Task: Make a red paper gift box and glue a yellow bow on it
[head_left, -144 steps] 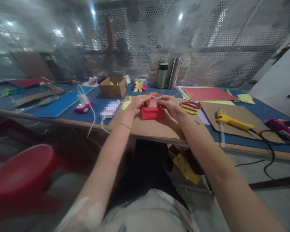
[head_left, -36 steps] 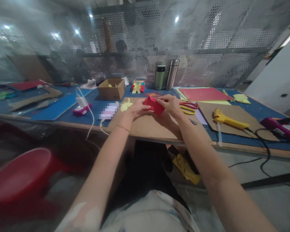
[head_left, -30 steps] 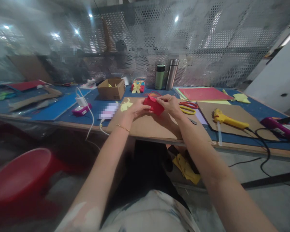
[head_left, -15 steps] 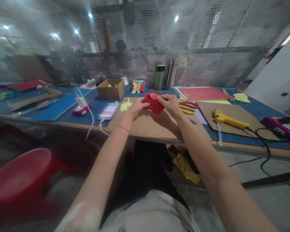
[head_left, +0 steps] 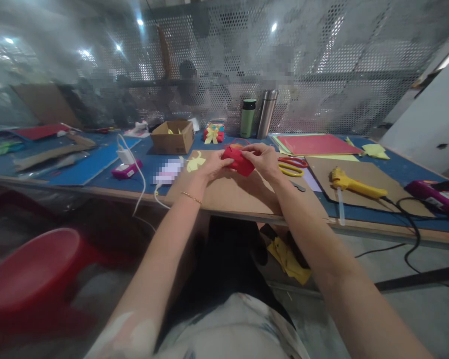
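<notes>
Between my two hands, over the cardboard sheet (head_left: 232, 199), is a small folded red paper bag (head_left: 242, 163) with a thin loop at its far side. My left hand (head_left: 214, 167) grips its left side, thumb on top. The fingers of my right hand (head_left: 264, 158) pinch its upper right edge. Left of my left hand lies a yellow paper bow (head_left: 195, 162). Beside my right wrist are scissors (head_left: 292, 167) with red and yellow handles. A yellow hot glue gun (head_left: 355, 187) rests farther right on another piece of cardboard.
Behind my hands stand an open cardboard box (head_left: 172, 139), a red packet with a yellow bow (head_left: 213, 132), a green tumbler (head_left: 248, 119) and a steel flask (head_left: 267, 115). Red paper sheets (head_left: 318, 144) lie at right. A white cable (head_left: 144, 184) hangs over the table edge; a red stool (head_left: 33, 269) is lower left.
The red paper bag has tilted slightly and its loop shows less above it. My right fingers have shifted a little along its upper edge. Both hands keep their hold.
</notes>
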`<act>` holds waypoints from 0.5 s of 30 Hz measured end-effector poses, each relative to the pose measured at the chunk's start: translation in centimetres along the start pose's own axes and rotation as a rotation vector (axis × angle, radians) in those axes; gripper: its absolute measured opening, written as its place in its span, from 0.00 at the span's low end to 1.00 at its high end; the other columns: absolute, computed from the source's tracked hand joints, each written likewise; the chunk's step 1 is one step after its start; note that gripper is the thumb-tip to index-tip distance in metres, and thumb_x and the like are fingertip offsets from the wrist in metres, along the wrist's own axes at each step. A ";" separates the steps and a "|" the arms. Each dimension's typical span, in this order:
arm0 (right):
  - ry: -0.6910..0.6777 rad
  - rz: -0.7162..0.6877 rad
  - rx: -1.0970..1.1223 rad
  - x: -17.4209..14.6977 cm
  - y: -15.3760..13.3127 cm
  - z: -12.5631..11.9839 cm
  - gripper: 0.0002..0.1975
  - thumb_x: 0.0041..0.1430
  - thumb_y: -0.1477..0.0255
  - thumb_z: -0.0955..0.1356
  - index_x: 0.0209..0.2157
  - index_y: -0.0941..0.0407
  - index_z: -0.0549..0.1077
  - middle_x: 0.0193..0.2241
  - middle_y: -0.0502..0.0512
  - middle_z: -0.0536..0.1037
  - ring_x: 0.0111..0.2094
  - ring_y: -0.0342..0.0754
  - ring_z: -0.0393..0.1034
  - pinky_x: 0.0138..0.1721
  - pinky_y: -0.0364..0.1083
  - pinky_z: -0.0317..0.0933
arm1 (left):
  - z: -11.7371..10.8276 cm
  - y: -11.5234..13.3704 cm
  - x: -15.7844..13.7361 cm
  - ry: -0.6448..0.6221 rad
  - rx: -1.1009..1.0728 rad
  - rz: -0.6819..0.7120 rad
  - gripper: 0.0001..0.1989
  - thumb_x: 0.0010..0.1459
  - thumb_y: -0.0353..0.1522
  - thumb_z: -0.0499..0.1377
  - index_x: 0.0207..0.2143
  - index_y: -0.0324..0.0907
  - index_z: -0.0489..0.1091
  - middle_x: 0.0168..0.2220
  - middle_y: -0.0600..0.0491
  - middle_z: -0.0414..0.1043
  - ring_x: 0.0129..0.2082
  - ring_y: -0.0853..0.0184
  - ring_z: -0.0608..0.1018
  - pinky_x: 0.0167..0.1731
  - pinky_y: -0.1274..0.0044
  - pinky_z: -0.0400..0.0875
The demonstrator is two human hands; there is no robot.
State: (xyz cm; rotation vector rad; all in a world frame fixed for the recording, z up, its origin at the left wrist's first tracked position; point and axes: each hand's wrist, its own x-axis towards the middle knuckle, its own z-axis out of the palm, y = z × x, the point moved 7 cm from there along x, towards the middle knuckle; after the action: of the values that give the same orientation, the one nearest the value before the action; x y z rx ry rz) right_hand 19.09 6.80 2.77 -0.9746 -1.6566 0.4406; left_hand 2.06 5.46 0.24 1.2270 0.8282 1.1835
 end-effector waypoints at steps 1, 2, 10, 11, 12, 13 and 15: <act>0.009 -0.004 -0.010 0.0 -0.1 0.0 0.07 0.57 0.68 0.73 0.34 0.55 0.85 0.33 0.56 0.84 0.35 0.51 0.75 0.41 0.51 0.69 | 0.0 0.0 0.0 0.003 0.012 0.003 0.10 0.58 0.17 0.65 0.41 0.33 0.77 0.36 0.49 0.81 0.30 0.71 0.81 0.35 0.77 0.79; 0.017 -0.011 -0.016 0.0 -0.2 0.0 0.06 0.56 0.68 0.73 0.33 0.55 0.84 0.32 0.55 0.84 0.35 0.50 0.74 0.41 0.50 0.69 | 0.0 0.0 0.0 0.004 0.023 0.006 0.10 0.58 0.17 0.65 0.41 0.33 0.77 0.36 0.49 0.81 0.30 0.71 0.81 0.36 0.76 0.78; 0.020 -0.029 -0.042 0.0 -0.2 0.2 0.04 0.57 0.68 0.75 0.30 0.54 0.80 0.32 0.53 0.79 0.34 0.48 0.70 0.40 0.49 0.67 | 0.1 0.1 -0.1 -0.019 0.045 -0.004 0.10 0.58 0.18 0.66 0.41 0.34 0.77 0.35 0.49 0.81 0.31 0.71 0.81 0.36 0.78 0.76; 0.012 -0.036 -0.042 0.0 -0.2 0.3 0.05 0.57 0.68 0.75 0.29 0.53 0.80 0.32 0.53 0.79 0.34 0.48 0.70 0.40 0.50 0.67 | 0.1 0.0 -0.2 -0.023 0.046 -0.007 0.10 0.58 0.18 0.66 0.41 0.34 0.77 0.35 0.49 0.81 0.31 0.71 0.80 0.35 0.78 0.76; 0.004 -0.043 -0.041 -0.1 -0.2 0.3 0.05 0.57 0.68 0.75 0.29 0.53 0.80 0.31 0.53 0.79 0.34 0.49 0.70 0.40 0.50 0.67 | 0.2 0.0 -0.2 -0.027 0.050 -0.010 0.09 0.58 0.18 0.66 0.41 0.34 0.76 0.35 0.50 0.80 0.30 0.71 0.80 0.35 0.78 0.76; -0.003 -0.048 -0.038 -0.1 -0.3 0.4 0.05 0.56 0.68 0.76 0.29 0.53 0.79 0.31 0.54 0.79 0.34 0.49 0.70 0.40 0.50 0.68 | 0.2 0.0 -0.3 -0.028 0.054 -0.010 0.09 0.58 0.18 0.65 0.41 0.34 0.76 0.34 0.50 0.80 0.30 0.71 0.80 0.34 0.78 0.76; -0.019 -0.053 -0.034 -0.1 -0.3 0.4 0.06 0.56 0.68 0.76 0.28 0.53 0.79 0.31 0.53 0.79 0.35 0.49 0.70 0.41 0.50 0.68 | 0.3 0.0 -0.5 -0.035 0.066 -0.010 0.09 0.58 0.18 0.65 0.40 0.34 0.76 0.33 0.50 0.79 0.30 0.71 0.80 0.34 0.78 0.76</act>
State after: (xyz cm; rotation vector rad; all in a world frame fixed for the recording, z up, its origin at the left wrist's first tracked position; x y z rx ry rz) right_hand 18.57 6.58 2.78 -0.9519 -1.7084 0.3885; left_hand 2.27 4.90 0.26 1.2925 0.8523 1.1310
